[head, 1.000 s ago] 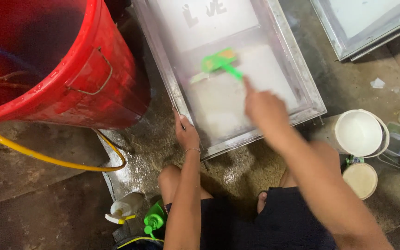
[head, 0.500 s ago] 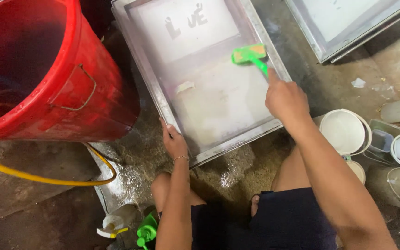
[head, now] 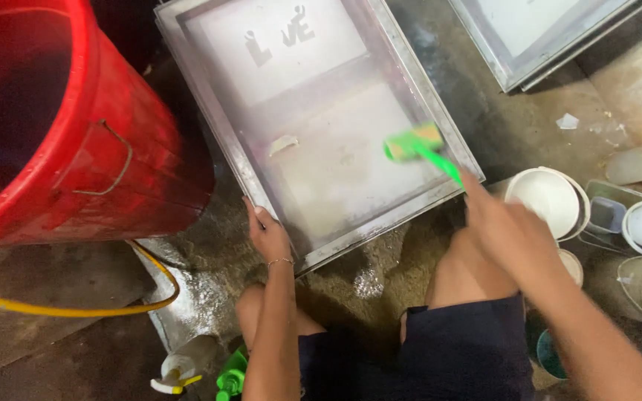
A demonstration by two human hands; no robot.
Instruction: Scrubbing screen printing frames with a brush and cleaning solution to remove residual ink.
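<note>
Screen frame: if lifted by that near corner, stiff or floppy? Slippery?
The screen frame looks like rigid metal, so probably stiff; its mesh likely gives. It looks wet, so probably slick under the left hand. Its broad size may make one-corner lifts awkward.

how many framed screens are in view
2. One framed screen lies in the middle on the wet floor; the left hand grips its near edge and the right hand scrubs it with a green brush. A second screen sits top right, partly cut off.
</note>
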